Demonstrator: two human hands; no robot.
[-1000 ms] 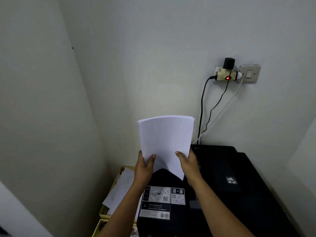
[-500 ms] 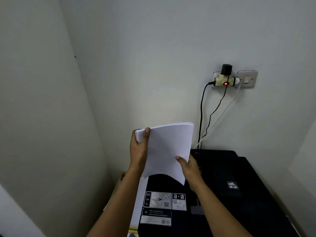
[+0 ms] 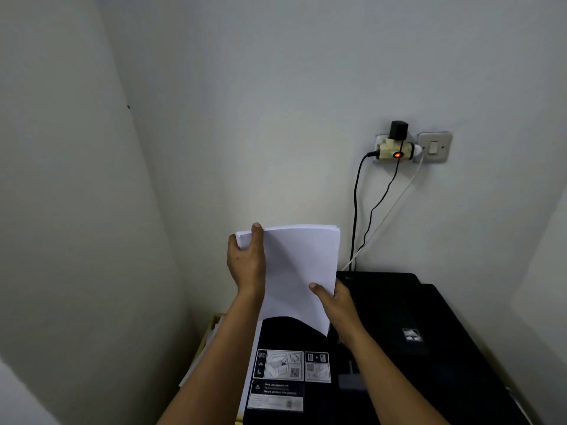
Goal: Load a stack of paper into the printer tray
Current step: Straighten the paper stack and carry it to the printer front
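A stack of paper [image 3: 294, 265] is held upright above the black printer [image 3: 399, 332]. The left hand [image 3: 247, 262] grips its top corner; the right hand [image 3: 336, 305] pinches its lower edge. Best squared before sliding down into the tray.

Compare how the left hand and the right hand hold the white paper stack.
The left hand grips the white paper stack at its upper left corner, thumb over the top edge; the right hand grips the lower right edge, thumb across the front sheet. The left hand sits higher, the right lower. Both hold the stack upright above the black printer.
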